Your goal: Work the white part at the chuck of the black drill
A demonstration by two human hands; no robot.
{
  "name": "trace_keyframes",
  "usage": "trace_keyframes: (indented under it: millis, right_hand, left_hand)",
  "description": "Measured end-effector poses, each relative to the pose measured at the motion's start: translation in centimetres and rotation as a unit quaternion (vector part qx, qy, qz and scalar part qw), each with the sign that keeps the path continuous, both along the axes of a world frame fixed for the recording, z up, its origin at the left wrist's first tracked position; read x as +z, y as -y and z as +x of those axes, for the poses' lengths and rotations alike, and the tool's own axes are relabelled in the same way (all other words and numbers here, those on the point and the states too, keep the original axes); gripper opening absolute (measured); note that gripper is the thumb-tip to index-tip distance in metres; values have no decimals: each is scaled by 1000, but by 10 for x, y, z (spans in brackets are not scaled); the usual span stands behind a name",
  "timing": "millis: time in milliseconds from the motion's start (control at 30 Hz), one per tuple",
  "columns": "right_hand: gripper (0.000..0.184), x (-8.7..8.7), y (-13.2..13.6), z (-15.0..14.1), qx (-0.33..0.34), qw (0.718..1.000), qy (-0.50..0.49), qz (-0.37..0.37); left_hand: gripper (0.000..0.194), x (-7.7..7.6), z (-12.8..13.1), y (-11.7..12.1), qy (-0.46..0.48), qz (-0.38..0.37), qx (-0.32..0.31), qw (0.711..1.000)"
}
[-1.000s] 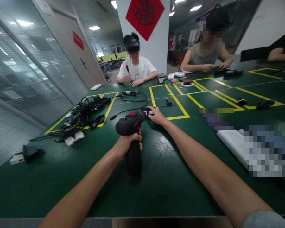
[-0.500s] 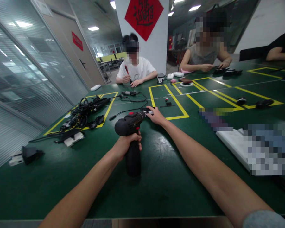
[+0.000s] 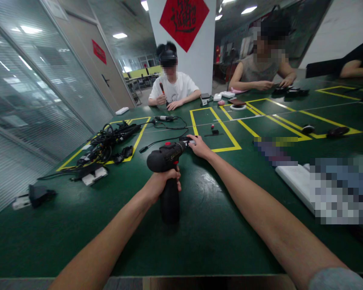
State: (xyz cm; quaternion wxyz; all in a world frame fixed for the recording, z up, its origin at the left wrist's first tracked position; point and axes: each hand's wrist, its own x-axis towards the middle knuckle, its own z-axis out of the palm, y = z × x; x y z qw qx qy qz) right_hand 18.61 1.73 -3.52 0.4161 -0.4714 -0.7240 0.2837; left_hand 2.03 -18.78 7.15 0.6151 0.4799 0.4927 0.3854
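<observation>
A black cordless drill [image 3: 166,161] with red accents stands on its handle base on the green table [image 3: 199,225]. My left hand [image 3: 160,183] is wrapped round the drill's grip. My right hand [image 3: 199,147] reaches past the drill's nose and pinches a small black and white part [image 3: 190,140] at the chuck tip. The fingers of both hands are closed.
A tangle of black cables and adapters [image 3: 105,145] lies at the left inside yellow tape marks. A black plug [image 3: 38,194] sits near the left edge. A white flat object [image 3: 296,181] lies at the right. Two people sit across the table, a third arm shows far right.
</observation>
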Motion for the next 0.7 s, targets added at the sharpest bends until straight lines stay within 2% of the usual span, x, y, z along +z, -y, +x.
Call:
trace_keyframes:
  millis: [700]
  right_hand:
    - [47, -1, -2, -1, 2, 1000, -9, -15]
  left_hand:
    - [17, -4, -2, -2, -1, 8, -12, 1000]
